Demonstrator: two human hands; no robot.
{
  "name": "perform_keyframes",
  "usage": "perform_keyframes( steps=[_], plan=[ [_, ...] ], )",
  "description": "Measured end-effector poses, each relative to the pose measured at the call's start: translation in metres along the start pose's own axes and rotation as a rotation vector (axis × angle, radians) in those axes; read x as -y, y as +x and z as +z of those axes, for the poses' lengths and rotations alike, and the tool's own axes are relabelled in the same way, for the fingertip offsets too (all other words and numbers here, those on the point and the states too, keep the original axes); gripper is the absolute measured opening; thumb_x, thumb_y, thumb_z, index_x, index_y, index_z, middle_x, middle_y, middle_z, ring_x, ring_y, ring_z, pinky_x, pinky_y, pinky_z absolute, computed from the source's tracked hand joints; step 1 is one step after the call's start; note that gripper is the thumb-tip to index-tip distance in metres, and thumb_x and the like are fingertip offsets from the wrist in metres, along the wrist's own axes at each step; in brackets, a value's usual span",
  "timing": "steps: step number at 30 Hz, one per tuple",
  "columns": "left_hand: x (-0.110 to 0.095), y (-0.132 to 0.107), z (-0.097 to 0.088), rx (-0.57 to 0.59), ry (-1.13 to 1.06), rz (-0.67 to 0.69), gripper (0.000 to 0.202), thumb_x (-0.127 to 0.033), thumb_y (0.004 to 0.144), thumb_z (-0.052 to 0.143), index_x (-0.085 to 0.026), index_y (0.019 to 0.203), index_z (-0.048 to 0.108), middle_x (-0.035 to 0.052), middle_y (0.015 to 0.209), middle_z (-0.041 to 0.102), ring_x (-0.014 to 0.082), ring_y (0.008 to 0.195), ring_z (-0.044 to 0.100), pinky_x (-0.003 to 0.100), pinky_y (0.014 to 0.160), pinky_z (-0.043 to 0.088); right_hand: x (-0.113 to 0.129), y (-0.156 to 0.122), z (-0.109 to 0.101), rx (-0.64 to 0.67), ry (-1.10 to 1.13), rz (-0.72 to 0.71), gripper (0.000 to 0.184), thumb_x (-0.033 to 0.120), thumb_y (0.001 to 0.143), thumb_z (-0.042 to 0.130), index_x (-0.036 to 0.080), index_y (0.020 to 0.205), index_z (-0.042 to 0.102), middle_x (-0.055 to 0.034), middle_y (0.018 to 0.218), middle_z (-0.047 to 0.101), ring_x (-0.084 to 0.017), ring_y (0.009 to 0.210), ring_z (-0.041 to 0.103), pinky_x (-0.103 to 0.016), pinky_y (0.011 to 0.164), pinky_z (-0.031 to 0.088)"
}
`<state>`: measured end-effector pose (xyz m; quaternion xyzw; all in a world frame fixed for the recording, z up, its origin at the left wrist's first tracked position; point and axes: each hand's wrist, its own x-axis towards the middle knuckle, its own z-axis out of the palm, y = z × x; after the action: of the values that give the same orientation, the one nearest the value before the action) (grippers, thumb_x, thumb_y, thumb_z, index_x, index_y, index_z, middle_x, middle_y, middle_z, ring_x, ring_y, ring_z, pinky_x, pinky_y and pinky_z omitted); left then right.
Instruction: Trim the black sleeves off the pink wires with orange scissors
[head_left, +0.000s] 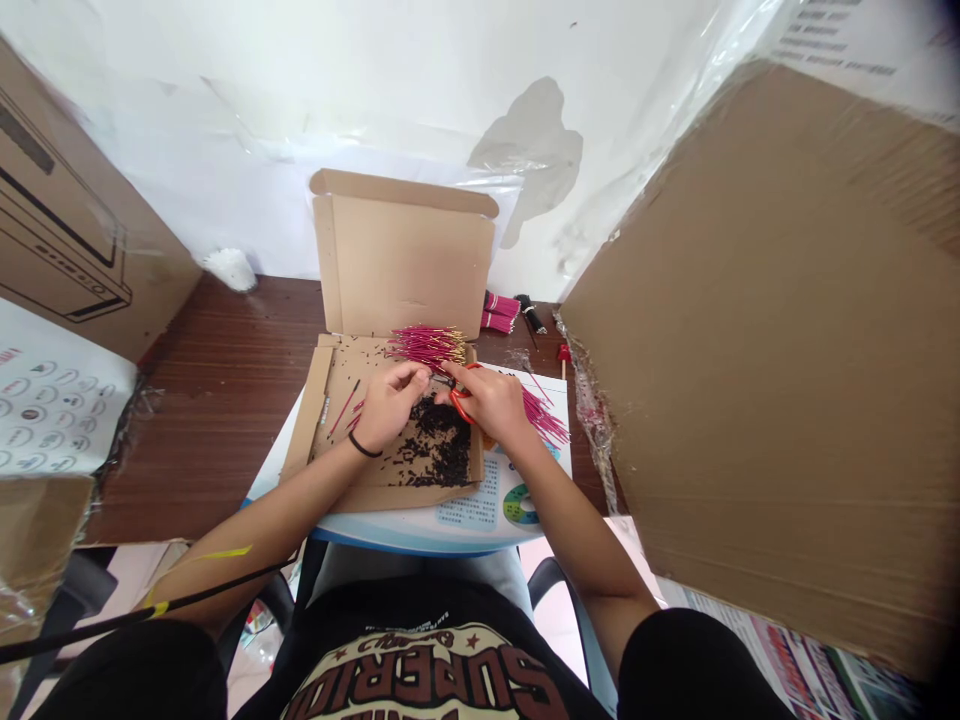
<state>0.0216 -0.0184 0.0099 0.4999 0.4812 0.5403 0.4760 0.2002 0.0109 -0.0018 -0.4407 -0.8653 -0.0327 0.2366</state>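
My right hand [495,402] is closed round a pair of scissors with orange-red handles [460,404], their dark blades pointing left. My left hand [386,405] pinches with thumb and forefinger right by the blades; what lies in the pinch is too small to make out. Both hands are over an open cardboard box [352,490]. Inside it, below the hands, lies a heap of short black pieces [442,450], like cut tubing. A bundle of magenta wires [424,345] with gold-coloured tips sits just behind my hands.
More magenta wires [546,415] lie right of the box on a printed sheet [469,505]. Tied magenta bundles [501,312] and a black bundle [531,314] rest behind. A large carton [765,350] stands close on the right, another carton [90,220] on the left.
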Motion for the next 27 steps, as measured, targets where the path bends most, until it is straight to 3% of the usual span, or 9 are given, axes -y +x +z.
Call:
perform_keyframes(
  steps=[4,7,10,12,14,18,22,27],
  plan=[
    [-0.005,0.003,-0.003,0.275,-0.316,-0.249,0.032,-0.04,0.07,0.074,-0.017,0.063,0.053,-0.0044,0.052,0.043,0.0067,0.048,0.035,0.022,0.047,0.026,-0.003,0.0,-0.001,-0.038,0.022,-0.069,0.04,0.05,0.091,0.06,0.022,0.117,0.072,-0.0036,0.075,0.074,-0.015,0.07,0.063,-0.026,0.06,0.036],
    [-0.011,0.004,-0.007,0.495,-0.46,-0.387,0.033,-0.035,0.065,0.078,-0.015,0.058,0.052,-0.0021,0.054,0.046,0.004,0.045,0.029,0.021,0.045,0.021,-0.007,0.001,-0.002,-0.062,0.083,-0.172,0.035,0.043,0.096,0.055,0.021,0.117,0.072,-0.0031,0.073,0.072,-0.014,0.07,0.063,-0.025,0.064,0.04],
    [-0.015,0.004,-0.012,0.611,-0.519,-0.466,0.034,-0.033,0.067,0.078,-0.014,0.057,0.052,-0.0029,0.049,0.042,0.0032,0.043,0.028,0.02,0.044,0.02,-0.01,0.003,-0.004,-0.058,0.154,-0.235,0.036,0.044,0.095,0.056,0.02,0.117,0.072,-0.0039,0.073,0.072,-0.015,0.07,0.064,-0.025,0.065,0.043],
    [-0.016,0.004,-0.012,0.612,-0.55,-0.493,0.031,-0.029,0.069,0.078,-0.015,0.059,0.052,-0.0061,0.046,0.035,0.0029,0.041,0.027,0.018,0.042,0.019,-0.011,0.003,-0.006,-0.057,0.197,-0.174,0.04,0.049,0.089,0.063,0.019,0.113,0.074,-0.0051,0.074,0.072,-0.015,0.07,0.064,-0.025,0.065,0.044],
    [-0.014,0.005,-0.011,0.556,-0.559,-0.5,0.027,-0.028,0.071,0.077,-0.015,0.064,0.054,-0.0084,0.044,0.032,0.0024,0.039,0.025,0.017,0.04,0.017,-0.009,0.004,-0.009,-0.086,0.303,-0.019,0.042,0.052,0.085,0.067,0.018,0.109,0.074,-0.0056,0.075,0.072,-0.016,0.069,0.065,-0.026,0.066,0.046],
    [-0.007,0.007,-0.008,0.444,-0.459,-0.471,0.029,-0.04,0.078,0.073,-0.016,0.072,0.057,-0.009,0.041,0.036,0.003,0.035,0.025,0.016,0.037,0.017,0.002,0.005,-0.012,-0.122,0.797,0.328,0.036,0.044,0.085,0.065,0.02,0.11,0.071,-0.0022,0.079,0.073,-0.015,0.069,0.066,-0.026,0.065,0.052],
    [-0.003,0.008,-0.008,0.441,-0.34,-0.44,0.036,-0.048,0.076,0.074,-0.015,0.074,0.058,-0.007,0.04,0.044,0.0032,0.034,0.03,0.016,0.036,0.02,0.012,0.007,-0.011,-0.037,1.13,0.366,0.04,0.037,0.076,0.071,0.019,0.112,0.068,-0.0044,0.09,0.075,-0.016,0.079,0.071,-0.03,0.075,0.056],
    [-0.003,0.01,-0.011,0.479,-0.216,-0.438,0.041,-0.054,0.075,0.073,-0.015,0.074,0.06,-0.0057,0.041,0.048,0.0036,0.033,0.034,0.017,0.035,0.02,0.01,0.007,-0.01,-0.035,1.129,0.336,0.04,0.035,0.077,0.07,0.019,0.113,0.067,-0.0057,0.092,0.076,-0.016,0.08,0.071,-0.031,0.076,0.056]
  ],
)
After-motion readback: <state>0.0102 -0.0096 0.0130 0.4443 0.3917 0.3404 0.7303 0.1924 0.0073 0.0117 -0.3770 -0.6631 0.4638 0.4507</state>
